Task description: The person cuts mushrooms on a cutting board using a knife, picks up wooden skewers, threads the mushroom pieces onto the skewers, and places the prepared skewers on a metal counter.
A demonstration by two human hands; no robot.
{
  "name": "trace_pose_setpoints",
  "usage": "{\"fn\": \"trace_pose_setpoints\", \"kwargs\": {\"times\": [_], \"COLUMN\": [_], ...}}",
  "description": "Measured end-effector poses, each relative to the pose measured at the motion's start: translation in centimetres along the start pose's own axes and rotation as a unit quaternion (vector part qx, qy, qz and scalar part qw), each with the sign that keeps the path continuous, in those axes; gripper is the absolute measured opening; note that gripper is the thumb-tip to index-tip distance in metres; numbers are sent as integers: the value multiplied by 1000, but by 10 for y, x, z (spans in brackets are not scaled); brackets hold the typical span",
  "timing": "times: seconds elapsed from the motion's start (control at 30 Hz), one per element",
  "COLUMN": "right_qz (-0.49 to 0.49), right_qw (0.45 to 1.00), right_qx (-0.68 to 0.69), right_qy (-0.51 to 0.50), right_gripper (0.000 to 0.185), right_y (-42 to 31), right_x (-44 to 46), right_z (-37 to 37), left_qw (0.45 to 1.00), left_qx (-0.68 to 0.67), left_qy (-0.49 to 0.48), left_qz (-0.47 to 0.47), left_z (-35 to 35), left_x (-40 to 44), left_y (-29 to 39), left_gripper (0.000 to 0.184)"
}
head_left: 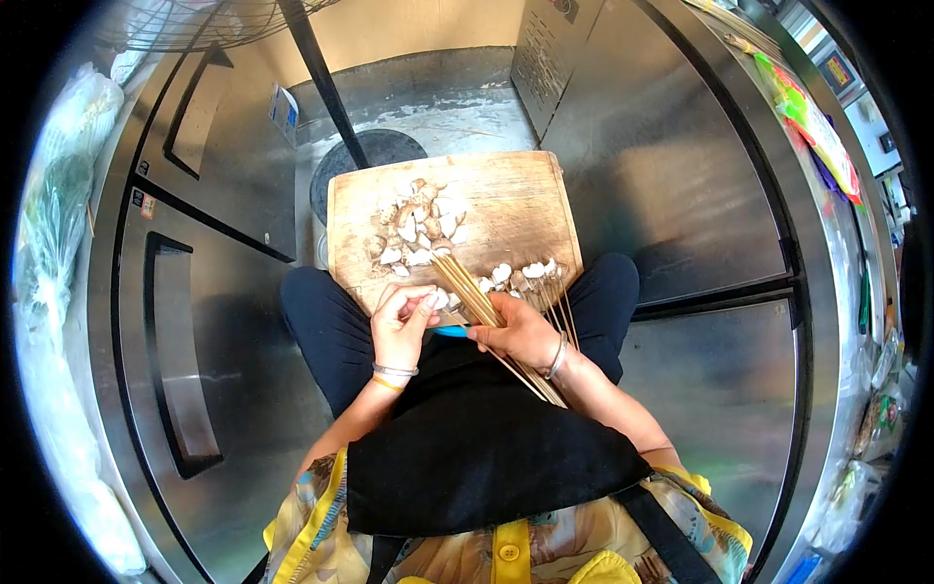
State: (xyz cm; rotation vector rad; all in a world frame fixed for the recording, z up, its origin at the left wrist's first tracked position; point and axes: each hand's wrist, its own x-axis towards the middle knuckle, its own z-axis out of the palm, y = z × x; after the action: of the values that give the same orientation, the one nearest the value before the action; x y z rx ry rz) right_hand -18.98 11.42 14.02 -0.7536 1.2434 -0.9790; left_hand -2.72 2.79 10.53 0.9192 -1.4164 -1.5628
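My right hand (525,336) is closed around a bundle of thin bamboo skewers (465,284), which slants across the near part of a wooden cutting board (511,200). Thumb and fingers of my left hand (402,316) pinch a small white mushroom piece (441,300) close to the bundle. Cut mushroom pieces (420,222), white with brown caps, lie heaped on the board's left half. Beyond my right hand, several loaded mushroom skewers (532,274) rest along the near right edge, sticks pointing toward me. A blue object (450,332) shows between my hands, mostly hidden.
The board rests across my lap. Steel cabinets (681,146) rise close on the right, and a steel fridge with recessed handles (209,321) on the left. A round dark stool top (389,146) and a black pole (326,83) stand behind. Plastic bags (73,224) line the left counter.
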Motion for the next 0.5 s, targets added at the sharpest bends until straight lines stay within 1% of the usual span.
{"fn": "trace_pose_setpoints", "kwargs": {"times": [0.07,0.13,0.2,0.23,0.27,0.33,0.37,0.4,0.43,0.47,0.5], "right_qz": [-30,-39,-101,-17,-18,-7,-8,-10,-10,-11,-14], "right_qw": [993,992,987,999,999,1000,1000,1000,1000,1000,1000], "right_qx": [-101,-105,-99,-27,-27,7,11,9,7,5,5], "right_qy": [58,63,70,33,35,0,1,-1,-5,-7,-5], "right_gripper": [21,23,23,21,21,19,18,18,19,19,19], "right_y": [-1,-6,-4,-15,-13,-6,-7,-7,-7,-8,-7], "right_x": [-1,-3,-2,-7,-6,-2,-2,-1,-1,-1,0], "right_z": [0,0,-2,-3,-5,-8,-8,-7,-6,-6,-6], "left_qw": [1000,998,994,998,997,998,987,961,921,920,884], "left_qx": [23,47,-2,4,-37,26,139,251,380,380,459], "left_qy": [-14,-28,-43,-27,-3,53,68,85,61,61,23], "left_qz": [-15,-30,-104,-56,-71,-18,33,85,69,71,89], "left_z": [-6,-12,-15,-17,-23,-37,-52,-58,-65,-67,-69], "left_x": [5,9,15,19,28,52,69,81,87,91,97], "left_y": [-13,-28,-36,-33,-35,-37,-54,-53,-52,-52,-52], "left_gripper": [11,11,12,12,11,11,12,14,24,24,27]}}
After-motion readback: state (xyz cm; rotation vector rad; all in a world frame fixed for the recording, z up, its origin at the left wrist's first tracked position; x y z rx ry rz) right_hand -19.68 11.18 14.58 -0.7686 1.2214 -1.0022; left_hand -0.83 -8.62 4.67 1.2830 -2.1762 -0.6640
